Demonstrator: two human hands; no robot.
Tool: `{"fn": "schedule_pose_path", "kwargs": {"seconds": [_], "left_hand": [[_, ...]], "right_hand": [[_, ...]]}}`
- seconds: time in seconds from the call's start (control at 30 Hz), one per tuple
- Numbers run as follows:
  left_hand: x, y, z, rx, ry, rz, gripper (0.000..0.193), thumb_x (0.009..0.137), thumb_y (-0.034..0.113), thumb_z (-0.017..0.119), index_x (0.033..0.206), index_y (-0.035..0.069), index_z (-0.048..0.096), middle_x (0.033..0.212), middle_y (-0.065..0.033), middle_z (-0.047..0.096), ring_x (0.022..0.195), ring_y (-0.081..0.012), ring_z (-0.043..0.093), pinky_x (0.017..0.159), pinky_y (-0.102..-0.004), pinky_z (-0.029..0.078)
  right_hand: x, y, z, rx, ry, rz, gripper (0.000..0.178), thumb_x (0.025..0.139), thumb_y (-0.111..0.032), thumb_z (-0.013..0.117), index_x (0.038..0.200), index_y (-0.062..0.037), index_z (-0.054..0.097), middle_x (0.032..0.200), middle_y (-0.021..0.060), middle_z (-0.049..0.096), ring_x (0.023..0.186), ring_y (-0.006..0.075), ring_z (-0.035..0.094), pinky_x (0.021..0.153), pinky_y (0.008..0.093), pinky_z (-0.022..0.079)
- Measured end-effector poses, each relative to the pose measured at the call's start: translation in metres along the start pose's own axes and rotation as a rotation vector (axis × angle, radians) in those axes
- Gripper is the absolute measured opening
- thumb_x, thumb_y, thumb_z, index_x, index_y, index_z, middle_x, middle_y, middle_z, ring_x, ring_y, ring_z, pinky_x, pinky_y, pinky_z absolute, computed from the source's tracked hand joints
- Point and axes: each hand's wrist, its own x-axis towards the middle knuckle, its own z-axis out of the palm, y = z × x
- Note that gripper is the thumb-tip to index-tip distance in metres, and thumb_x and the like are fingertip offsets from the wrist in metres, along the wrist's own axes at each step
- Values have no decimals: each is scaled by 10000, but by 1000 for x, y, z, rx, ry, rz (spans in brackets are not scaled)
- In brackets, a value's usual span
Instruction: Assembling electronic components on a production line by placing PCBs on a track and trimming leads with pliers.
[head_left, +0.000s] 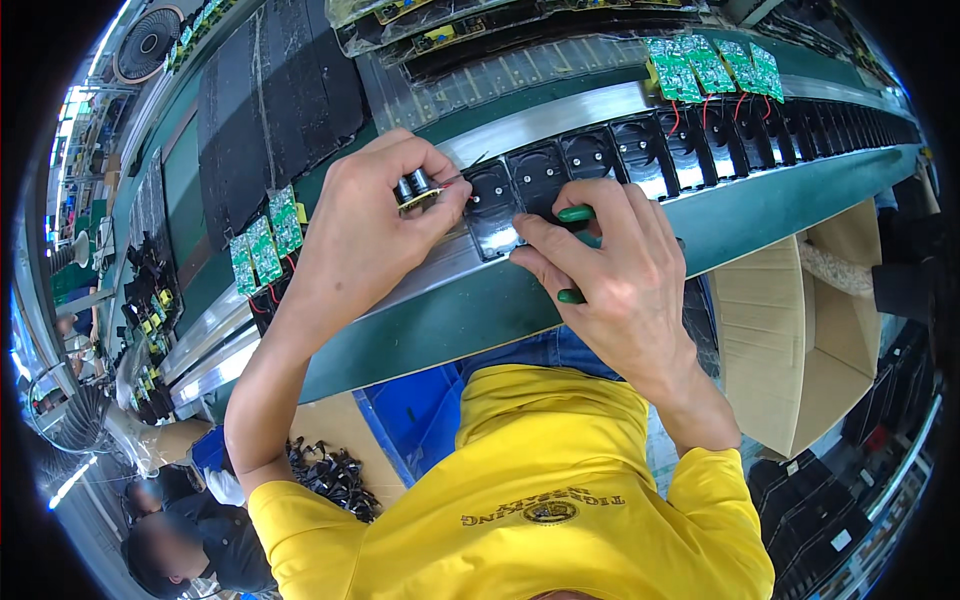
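Left hand [385,215] closed in a pinch around a small board part with two dark cylinders [417,186], thin wires trailing from it toward the right. Right hand [610,265] curled around a green-handled tool [575,213], fingertips pressing down on the black plastic housing [493,212] lying between both hands. Held part just above and left of that housing, close to its upper left corner; whether touching it, cannot tell. More black housings [640,150] lined up in a row beyond the right hand along the metal rail [560,110] of a green conveyor bench [780,205]. Green circuit boards with red wires [710,68] farther up and right of the right hand; another cluster of green boards [265,240] just left of the left forearm. Cardboard box [790,340] below and right of the right wrist. Heap of black cables [335,478] beneath the left elbow. Another person [190,540] low at the far left.
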Motion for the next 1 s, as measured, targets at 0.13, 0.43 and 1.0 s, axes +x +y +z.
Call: {"fn": "schedule_pose_path", "kwargs": {"seconds": [0.13, 0.43, 1.0], "left_hand": [[1, 2, 2, 12, -8, 19, 86, 954, 23, 834, 979, -39, 780, 992, -90, 768, 779, -236, 661, 748, -349, 548], [-1, -19, -10, 38, -110, 223, 88, 980, 18, 813, 1067, 31, 824, 1090, -52, 761, 902, -242, 690, 828, -348, 567], [3, -26, -3, 181, -56, 432, 156, 923, -36, 782, 1057, 40, 803, 1090, -85, 732, 945, -295, 682, 854, -392, 565]], "right_hand": [[2, 1, -4, 50, -13, -24, 315, 909, -230, 954, 1206, -146, 893, 1155, 32, 666, 911, 203, 580, 796, 346, 535], [62, -18, -19, 1231, 72, 294, 441, 1173, -448, 620, 1347, -69, 762, 961, 41, 622, 819, 149, 537, 743, 290, 459], [109, -23, 75, 1563, 373, 379, 238, 1139, -215, 508, 967, -99, 625, 806, 1, 548, 701, 93, 435, 633, 269, 371]]}}
